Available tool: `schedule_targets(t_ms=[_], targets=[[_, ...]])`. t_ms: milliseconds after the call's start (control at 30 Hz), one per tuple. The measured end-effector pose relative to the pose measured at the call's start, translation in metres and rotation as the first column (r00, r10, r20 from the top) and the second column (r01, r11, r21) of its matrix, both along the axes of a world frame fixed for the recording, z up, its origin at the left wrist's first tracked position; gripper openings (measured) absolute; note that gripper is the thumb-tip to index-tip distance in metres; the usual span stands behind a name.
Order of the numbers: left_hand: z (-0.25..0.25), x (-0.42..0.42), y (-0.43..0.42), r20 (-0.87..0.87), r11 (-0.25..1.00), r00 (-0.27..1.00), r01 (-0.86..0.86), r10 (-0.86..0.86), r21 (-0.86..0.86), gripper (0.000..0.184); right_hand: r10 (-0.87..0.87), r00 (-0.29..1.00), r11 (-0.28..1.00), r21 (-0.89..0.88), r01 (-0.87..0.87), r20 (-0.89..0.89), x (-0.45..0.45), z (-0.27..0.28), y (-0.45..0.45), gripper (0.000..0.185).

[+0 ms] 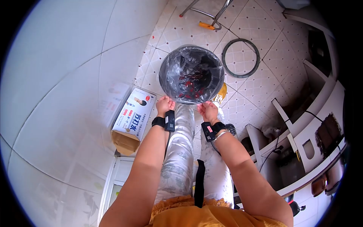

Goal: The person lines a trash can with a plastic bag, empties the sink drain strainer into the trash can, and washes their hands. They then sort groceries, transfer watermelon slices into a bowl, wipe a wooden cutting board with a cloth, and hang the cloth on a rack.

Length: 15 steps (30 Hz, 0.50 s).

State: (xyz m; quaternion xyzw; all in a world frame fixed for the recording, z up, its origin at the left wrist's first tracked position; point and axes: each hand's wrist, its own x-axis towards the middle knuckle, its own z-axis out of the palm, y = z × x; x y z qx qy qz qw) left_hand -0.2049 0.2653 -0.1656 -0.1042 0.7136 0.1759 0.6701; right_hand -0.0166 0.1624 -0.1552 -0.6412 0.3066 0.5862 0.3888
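Observation:
A round trash bin stands in front of my legs, lined with a dark, see-through trash bag (168, 75) whose edge folds out over the rim. Red and dark scraps (192, 84) lie inside it. My left hand (165, 105) is at the near left of the rim, fingers curled on the bag's edge. At the near right, my right hand (208, 111) pinches the bag's edge between thumb and fingers. The undersides of the fingers are partly hidden. Both wrists wear black straps with small devices.
A dark green ring (258, 60) lies on the tiled floor, right of the bin. A soda water carton (133, 113) leans by the left wall. Metal stool legs (202, 12) stand ahead. A yellow container (223, 92) is partly hidden behind the bin. Open cabinets (281, 109) line the right.

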Motion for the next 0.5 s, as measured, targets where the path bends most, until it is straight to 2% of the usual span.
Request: schedule_targets(t_ms=[33, 167, 233, 300, 367, 433, 500], targets=[[-0.001, -0.001, 0.0, -0.005, 1.0, 1.0, 0.001, -0.001, -0.004, 0.004, 0.038, 0.999, 0.998, 0.057, -0.038, 0.005, -0.001, -0.003, -0.003, 0.008], [-0.004, -0.004, 0.0, 0.055, 0.996, 0.997, 0.052, -0.056, 0.072, 0.01, -0.007, 0.998, 0.997, 0.072, 0.012, -0.067, 0.004, 0.006, 0.007, 0.008], [0.0, 0.001, 0.004, 0.073, 0.991, 0.993, 0.084, -0.092, 0.106, 0.014, 0.088, 0.996, 0.993, 0.081, -0.086, -0.023, 0.004, 0.008, 0.013, 0.01], [-0.002, 0.009, 0.008, -0.059, 0.987, 0.989, 0.139, -0.134, 0.086, 0.024, 0.104, 0.995, 0.993, 0.062, -0.104, 0.006, 0.0, 0.005, 0.015, 0.013], [-0.005, 0.012, 0.008, -0.047, 0.983, 0.992, 0.119, -0.113, 0.142, 0.02, 0.12, 0.992, 0.992, 0.045, -0.122, 0.035, -0.002, -0.004, 0.014, 0.015], [-0.008, 0.011, 0.012, -0.035, 0.976, 0.995, 0.097, -0.092, 0.194, 0.018, 0.16, 0.972, 0.984, 0.05, -0.171, 0.172, -0.004, -0.02, 0.01, 0.018], [-0.011, 0.006, 0.025, -0.095, 0.906, 0.917, 0.398, -0.388, 0.14, 0.018, 0.139, 0.976, 0.985, 0.082, -0.154, 0.168, 0.0, -0.029, 0.006, 0.019]])
